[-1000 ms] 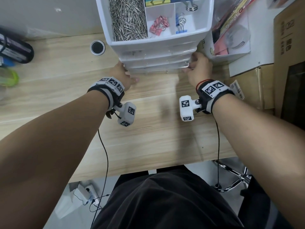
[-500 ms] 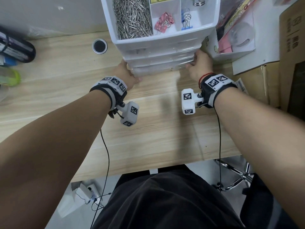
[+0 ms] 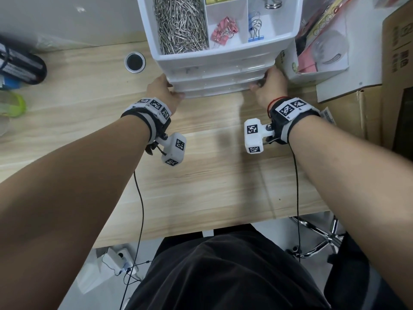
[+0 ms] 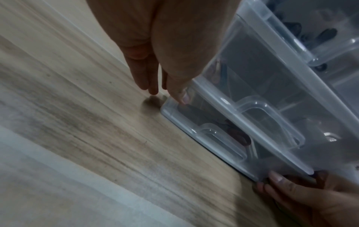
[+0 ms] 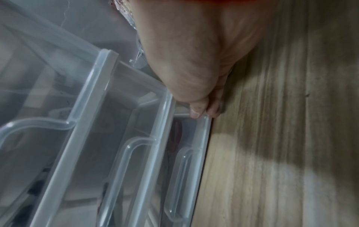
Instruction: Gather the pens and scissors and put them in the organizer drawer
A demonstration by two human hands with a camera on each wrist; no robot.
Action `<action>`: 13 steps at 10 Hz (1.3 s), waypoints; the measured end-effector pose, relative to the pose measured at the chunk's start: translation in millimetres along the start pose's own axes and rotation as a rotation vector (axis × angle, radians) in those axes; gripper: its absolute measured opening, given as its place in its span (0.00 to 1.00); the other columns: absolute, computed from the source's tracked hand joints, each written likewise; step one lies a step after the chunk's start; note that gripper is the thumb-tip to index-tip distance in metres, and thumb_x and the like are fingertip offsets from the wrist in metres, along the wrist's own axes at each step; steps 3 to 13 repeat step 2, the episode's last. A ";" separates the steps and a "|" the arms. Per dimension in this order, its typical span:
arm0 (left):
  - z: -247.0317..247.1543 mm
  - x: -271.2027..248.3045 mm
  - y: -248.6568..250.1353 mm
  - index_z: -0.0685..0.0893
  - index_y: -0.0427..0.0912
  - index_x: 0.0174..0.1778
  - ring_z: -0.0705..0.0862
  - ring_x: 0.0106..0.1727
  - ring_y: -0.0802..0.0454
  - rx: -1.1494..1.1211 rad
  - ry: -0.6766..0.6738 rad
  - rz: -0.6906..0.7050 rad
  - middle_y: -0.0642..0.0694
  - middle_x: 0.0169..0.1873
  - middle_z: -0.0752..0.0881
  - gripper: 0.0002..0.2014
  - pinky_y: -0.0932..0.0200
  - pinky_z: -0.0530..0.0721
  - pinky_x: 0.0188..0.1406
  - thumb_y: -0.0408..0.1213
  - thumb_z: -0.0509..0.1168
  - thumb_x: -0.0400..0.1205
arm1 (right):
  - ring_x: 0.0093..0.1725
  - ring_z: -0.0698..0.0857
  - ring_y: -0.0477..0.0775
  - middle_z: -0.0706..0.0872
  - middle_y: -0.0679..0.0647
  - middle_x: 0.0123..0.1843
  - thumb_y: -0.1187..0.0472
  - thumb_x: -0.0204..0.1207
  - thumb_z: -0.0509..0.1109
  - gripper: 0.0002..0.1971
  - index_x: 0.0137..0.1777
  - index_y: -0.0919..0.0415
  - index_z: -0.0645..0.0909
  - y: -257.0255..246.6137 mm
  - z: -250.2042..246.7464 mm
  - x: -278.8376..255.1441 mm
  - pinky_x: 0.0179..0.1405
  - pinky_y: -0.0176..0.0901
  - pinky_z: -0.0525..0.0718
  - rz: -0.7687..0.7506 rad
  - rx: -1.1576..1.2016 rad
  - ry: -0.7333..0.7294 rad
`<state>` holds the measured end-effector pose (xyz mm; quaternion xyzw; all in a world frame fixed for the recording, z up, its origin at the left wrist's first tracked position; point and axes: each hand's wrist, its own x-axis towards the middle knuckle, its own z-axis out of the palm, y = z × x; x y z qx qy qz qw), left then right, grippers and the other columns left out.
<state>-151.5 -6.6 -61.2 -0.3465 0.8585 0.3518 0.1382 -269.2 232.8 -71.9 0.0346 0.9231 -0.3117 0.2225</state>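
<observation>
A white organizer (image 3: 214, 58) with translucent drawers stands at the back of the wooden desk (image 3: 212, 180); its top tray holds paper clips (image 3: 181, 23) and binder clips. My left hand (image 3: 165, 90) is at the bottom drawer's (image 3: 219, 91) left corner. In the left wrist view its thumb (image 4: 181, 95) presses the drawer front (image 4: 219, 138) while the straight fingers (image 4: 145, 76) point at the desk. My right hand (image 3: 270, 86) pinches the drawer's right corner between thumb (image 5: 196, 112) and curled fingers. Dark and reddish items (image 5: 176, 138) show dimly through the drawer front; no pen or scissors lies in plain sight.
A round black cable hole (image 3: 134, 62) sits left of the organizer. A black case (image 3: 20, 66) and a green item (image 3: 11, 106) lie at the far left. A white box (image 3: 312, 70) of stationery touches the organizer's right side, with cardboard cartons (image 3: 393, 63) beyond.
Both hands stay at the bottom drawer's corners. The organizer and the hands have shifted slightly to the right and away from me.
</observation>
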 end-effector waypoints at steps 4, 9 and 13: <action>-12.6 -15.6 0.1 0.71 0.43 0.73 0.85 0.55 0.46 0.055 -0.074 -0.043 0.49 0.60 0.84 0.31 0.54 0.79 0.47 0.50 0.73 0.78 | 0.66 0.82 0.57 0.82 0.57 0.67 0.66 0.77 0.71 0.23 0.72 0.61 0.73 -2.8 -5.0 -20.2 0.71 0.48 0.79 0.100 0.051 -0.028; -12.6 -15.6 0.1 0.71 0.43 0.73 0.85 0.55 0.46 0.055 -0.074 -0.043 0.49 0.60 0.84 0.31 0.54 0.79 0.47 0.50 0.73 0.78 | 0.66 0.82 0.57 0.82 0.57 0.67 0.66 0.77 0.71 0.23 0.72 0.61 0.73 -2.8 -5.0 -20.2 0.71 0.48 0.79 0.100 0.051 -0.028; -12.6 -15.6 0.1 0.71 0.43 0.73 0.85 0.55 0.46 0.055 -0.074 -0.043 0.49 0.60 0.84 0.31 0.54 0.79 0.47 0.50 0.73 0.78 | 0.66 0.82 0.57 0.82 0.57 0.67 0.66 0.77 0.71 0.23 0.72 0.61 0.73 -2.8 -5.0 -20.2 0.71 0.48 0.79 0.100 0.051 -0.028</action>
